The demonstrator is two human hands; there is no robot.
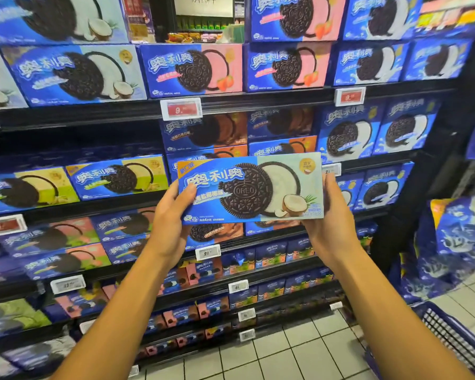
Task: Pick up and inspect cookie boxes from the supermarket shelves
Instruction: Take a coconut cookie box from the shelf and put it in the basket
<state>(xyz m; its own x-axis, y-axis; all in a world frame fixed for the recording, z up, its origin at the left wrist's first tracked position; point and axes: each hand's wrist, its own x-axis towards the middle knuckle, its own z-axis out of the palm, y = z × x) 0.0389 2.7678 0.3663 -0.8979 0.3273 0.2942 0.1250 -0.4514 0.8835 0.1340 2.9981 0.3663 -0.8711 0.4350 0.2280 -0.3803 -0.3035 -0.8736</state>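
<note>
**Coconut cookie box held up before the shelves**

Both hands are holding a flat rectangular blue-and-pale-green cardboard cookie box (250, 189), printed with a dark sandwich cookie and a halved coconut, face toward the camera. The left hand (172, 218) is grasping the box's left end, thumb lying across the front. The right hand (331, 218) is gripping the right end, fingers behind. The box is hovering in front of the black metal shelf rack (93, 113), level with its middle tiers. A white price tag (208, 252) is sitting just below the box. A blue plastic shopping basket (455, 341) is showing well below and right of the box.

Supermarket aisle: price-tagged shelves (258, 104) of cookie boxes (192, 69)
</note>
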